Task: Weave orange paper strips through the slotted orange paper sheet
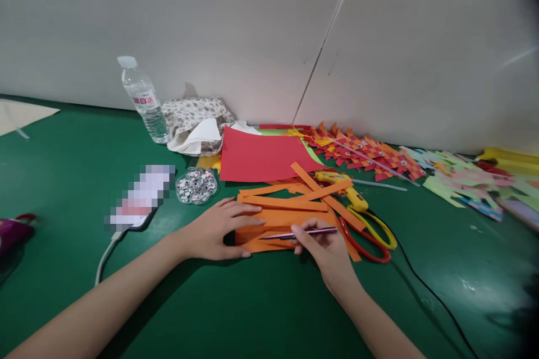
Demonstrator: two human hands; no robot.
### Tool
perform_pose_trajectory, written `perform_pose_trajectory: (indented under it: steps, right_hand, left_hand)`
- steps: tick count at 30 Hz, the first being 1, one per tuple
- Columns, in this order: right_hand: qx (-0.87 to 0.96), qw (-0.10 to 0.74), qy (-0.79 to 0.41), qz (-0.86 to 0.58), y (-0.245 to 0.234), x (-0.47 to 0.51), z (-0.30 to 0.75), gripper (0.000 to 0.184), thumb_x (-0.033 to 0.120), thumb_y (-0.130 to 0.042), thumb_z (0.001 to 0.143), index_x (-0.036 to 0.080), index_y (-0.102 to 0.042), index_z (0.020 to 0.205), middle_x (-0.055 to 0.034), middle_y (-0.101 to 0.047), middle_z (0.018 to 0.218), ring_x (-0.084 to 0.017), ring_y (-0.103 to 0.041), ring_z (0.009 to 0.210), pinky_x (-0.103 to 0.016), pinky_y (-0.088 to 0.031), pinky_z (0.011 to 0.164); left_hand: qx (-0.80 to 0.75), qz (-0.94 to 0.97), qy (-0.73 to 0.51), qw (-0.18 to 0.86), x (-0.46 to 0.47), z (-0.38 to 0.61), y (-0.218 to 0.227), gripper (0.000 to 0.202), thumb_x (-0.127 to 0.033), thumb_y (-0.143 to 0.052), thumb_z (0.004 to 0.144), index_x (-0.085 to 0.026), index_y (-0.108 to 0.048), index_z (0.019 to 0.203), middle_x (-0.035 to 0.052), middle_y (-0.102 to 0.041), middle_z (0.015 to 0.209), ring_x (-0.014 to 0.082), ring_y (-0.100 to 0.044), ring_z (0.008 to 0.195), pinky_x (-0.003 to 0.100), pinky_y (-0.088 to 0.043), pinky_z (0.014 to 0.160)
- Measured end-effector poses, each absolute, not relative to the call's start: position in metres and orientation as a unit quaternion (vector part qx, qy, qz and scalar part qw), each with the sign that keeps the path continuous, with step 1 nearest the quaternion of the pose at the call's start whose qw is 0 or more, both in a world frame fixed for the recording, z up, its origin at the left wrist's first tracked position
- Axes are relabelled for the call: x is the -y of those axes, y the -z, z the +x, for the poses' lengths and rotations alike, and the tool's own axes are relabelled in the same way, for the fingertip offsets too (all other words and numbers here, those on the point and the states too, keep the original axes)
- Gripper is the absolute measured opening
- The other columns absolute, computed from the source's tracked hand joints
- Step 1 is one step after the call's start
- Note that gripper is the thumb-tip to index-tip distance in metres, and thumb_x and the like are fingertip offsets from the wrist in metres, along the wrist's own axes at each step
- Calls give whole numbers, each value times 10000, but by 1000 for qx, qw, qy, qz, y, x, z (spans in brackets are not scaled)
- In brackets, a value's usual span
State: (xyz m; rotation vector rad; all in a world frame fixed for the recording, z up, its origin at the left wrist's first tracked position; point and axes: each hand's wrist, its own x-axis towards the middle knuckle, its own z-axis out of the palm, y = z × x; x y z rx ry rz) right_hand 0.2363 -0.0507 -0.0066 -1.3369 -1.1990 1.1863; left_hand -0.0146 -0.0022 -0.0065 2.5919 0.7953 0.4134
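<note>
My left hand [219, 230] rests with spread fingers on the left side of an orange paper sheet [278, 217], thumb along its near edge. In my right hand [322, 249] is a slim pinkish-purple pen-like tool [309, 232], gripped between thumb and fingers. Its long, thin dark tip points left over the lower part of the sheet; whether it touches the paper I cannot tell. Loose orange paper strips [320, 193] lie crossed on and behind the sheet. Right of them are scissors [373, 255] with red and yellow handle loops, their blades hidden under the paper.
A yellow glue gun [356, 197] trails a black cord [425, 286]. Red paper [265, 154], woven paper fish [370, 151] and pastel paper pieces [471, 176] lie behind. Leftward are a packet of googly eyes [197, 185], a phone [145, 196], a tissue pouch [193, 115] and a water bottle [145, 101].
</note>
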Motion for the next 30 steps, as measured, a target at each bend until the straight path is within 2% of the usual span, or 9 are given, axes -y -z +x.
perform_pose_trajectory:
  steps: [4,10,19,23,25,27,28,30]
  right_hand:
    - [510,443,-469,-569,-1,54,228,308,450,-724,711,186,-578,649,18,-566,486,-120,-543,470,-216,-386,458]
    - [515,424,-461,-586,-7,56,223,324,489,-721,687,197,-587,648,8,-583,529,-146,-564,490,-249,-431,483]
    - [511,425,-467,-583,-8,56,224,313,463,-731,684,192,-581,637,19,-574,530,-131,-548,496,-236,-414,490]
    - [518,421,-458,-586,-7,56,224,315,463,-730,684,191,-580,629,21,-566,520,-127,-530,486,-236,-401,481]
    - [518,425,-461,-582,-4,55,226,316,464,-726,689,191,-579,630,20,-566,519,-129,-532,484,-237,-397,475]
    - [512,434,-473,-571,0,54,229,319,464,-725,695,191,-571,633,19,-563,519,-127,-534,477,-236,-394,468]
    - [508,440,-479,-564,2,53,231,322,464,-724,697,191,-565,634,20,-559,516,-125,-531,470,-234,-390,463]
    - [500,454,-487,-554,6,51,234,328,462,-728,697,192,-550,639,25,-548,516,-119,-522,461,-231,-380,457]
  left_hand:
    - [-282,927,-152,195,3,-14,5,584,-464,-623,798,-314,-451,1335,53,-423,1428,273,-423,1276,461,-279,1073]
    - [-276,927,-161,198,3,-14,6,589,-446,-635,788,-307,-453,1330,63,-423,1427,276,-426,1273,473,-278,1072]
    - [-285,928,-138,196,3,-15,7,581,-455,-611,804,-312,-431,1337,55,-391,1448,277,-396,1293,491,-240,1085]
    - [-275,932,-160,173,4,-13,6,568,-451,-612,796,-287,-446,1314,68,-430,1409,272,-418,1260,466,-263,1069]
    - [-302,923,-190,140,6,-12,3,470,-452,-613,776,-236,-536,1188,86,-542,1264,271,-500,1139,433,-357,978]
    - [-367,901,-211,93,7,-12,0,298,-450,-588,769,-185,-586,906,75,-628,948,237,-570,884,369,-428,785]
    - [-399,889,-212,71,7,-12,-2,273,-454,-567,774,-182,-548,767,46,-605,778,207,-559,743,337,-416,691]
    - [-442,872,-205,52,8,-13,-3,343,-477,-531,783,-192,-430,620,-14,-490,560,149,-474,542,286,-346,565]
